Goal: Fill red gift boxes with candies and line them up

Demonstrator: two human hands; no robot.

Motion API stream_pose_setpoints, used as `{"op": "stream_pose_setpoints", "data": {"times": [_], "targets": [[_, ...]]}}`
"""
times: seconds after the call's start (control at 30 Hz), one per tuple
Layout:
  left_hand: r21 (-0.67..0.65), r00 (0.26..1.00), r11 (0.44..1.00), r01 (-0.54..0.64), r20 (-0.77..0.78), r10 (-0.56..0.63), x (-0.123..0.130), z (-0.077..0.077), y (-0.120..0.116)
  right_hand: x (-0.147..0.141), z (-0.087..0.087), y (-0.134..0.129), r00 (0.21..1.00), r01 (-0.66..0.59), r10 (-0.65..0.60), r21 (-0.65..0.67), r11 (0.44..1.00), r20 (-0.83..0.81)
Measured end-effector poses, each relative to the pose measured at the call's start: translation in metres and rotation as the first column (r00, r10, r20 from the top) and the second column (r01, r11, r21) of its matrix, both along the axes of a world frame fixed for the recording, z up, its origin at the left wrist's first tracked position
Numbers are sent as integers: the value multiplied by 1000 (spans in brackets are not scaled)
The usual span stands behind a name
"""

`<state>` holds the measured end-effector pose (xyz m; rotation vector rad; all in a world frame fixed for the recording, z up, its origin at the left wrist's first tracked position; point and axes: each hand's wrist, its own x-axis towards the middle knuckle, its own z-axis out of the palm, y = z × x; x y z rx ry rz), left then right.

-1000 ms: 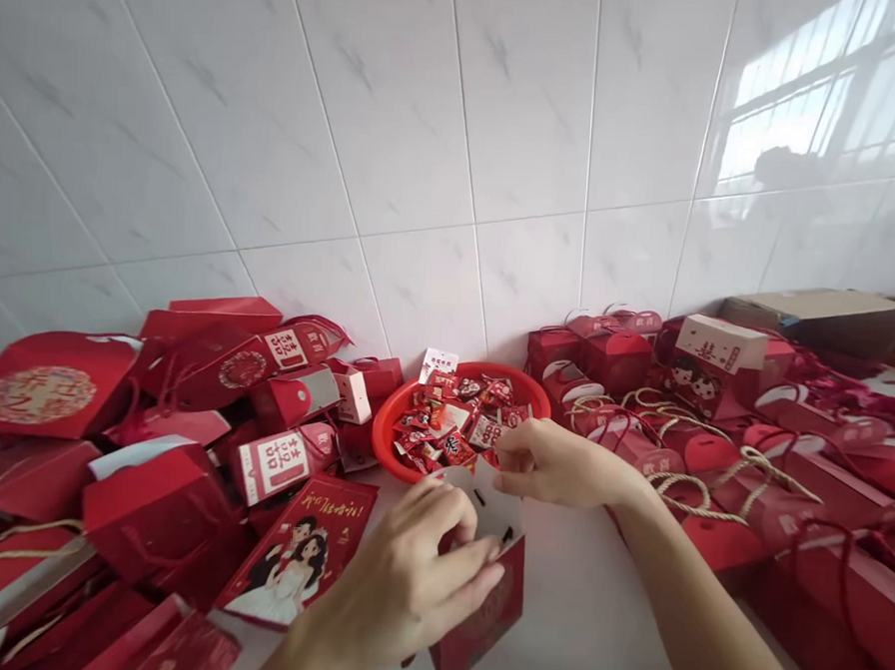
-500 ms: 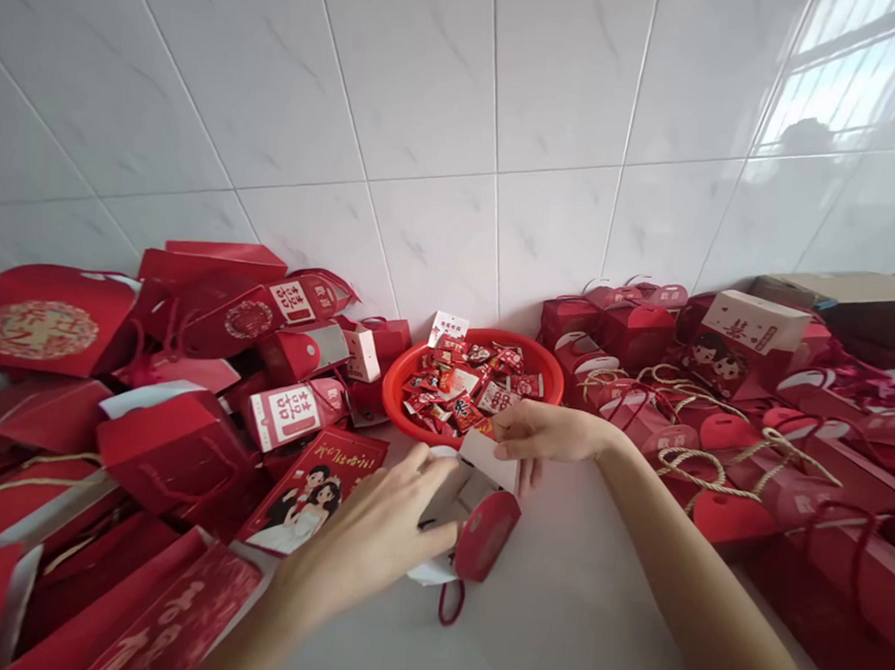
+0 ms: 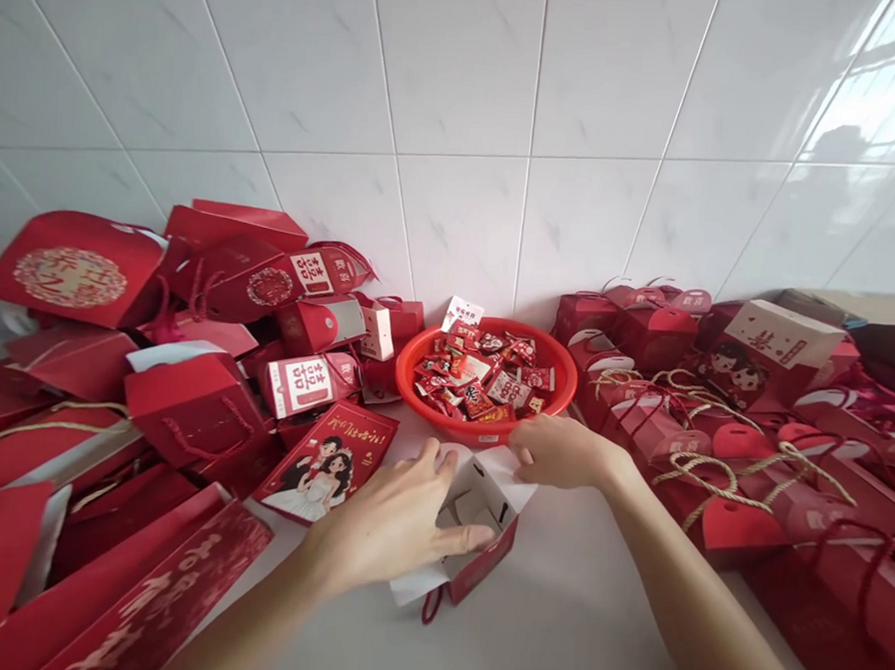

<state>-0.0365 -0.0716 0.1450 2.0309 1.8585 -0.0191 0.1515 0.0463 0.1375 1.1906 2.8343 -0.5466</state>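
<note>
A red gift box (image 3: 485, 557) with a pale inside stands on the white surface, its top open and its flaps spread. My left hand (image 3: 397, 517) lies over its left side with fingers apart, the thumb reaching across the opening. My right hand (image 3: 565, 451) is closed at the box's right rear flap, in front of the basin; its fingertips are partly hidden. Just behind the box, an orange-red plastic basin (image 3: 414, 405) holds several small wrapped candies (image 3: 482, 377) and a white printed card (image 3: 462, 314).
Red gift boxes (image 3: 195, 417) are heaped on the left. A flat red box (image 3: 328, 464) with a printed couple lies by my left hand. On the right are more boxes (image 3: 738, 525) with rope handles and a cardboard box (image 3: 876, 307). A tiled wall (image 3: 461, 86) stands behind.
The red box's top has opened wider and its inside shows more. My right hand has moved slightly right, its fingers now curled in. The view has shifted a little.
</note>
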Motion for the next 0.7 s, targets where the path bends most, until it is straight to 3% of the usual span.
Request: {"op": "stream_pose_setpoints", "data": {"times": [0.07,0.13,0.5,0.7], "targets": [[25,1000,1000,-12,4,12,4,-1,0,-3,4,-6,993,-76,68,78,994,98],[70,999,997,-37,16,36,9,-3,1,-4,7,-10,983,-119,113,32,992,145],[225,1000,974,-25,5,25,23,-22,14,9,13,-4,987,-161,162,-102,982,9],[217,990,975,47,117,-74,14,-16,16,17,14,5,980,-200,192,-218,955,-57]]}}
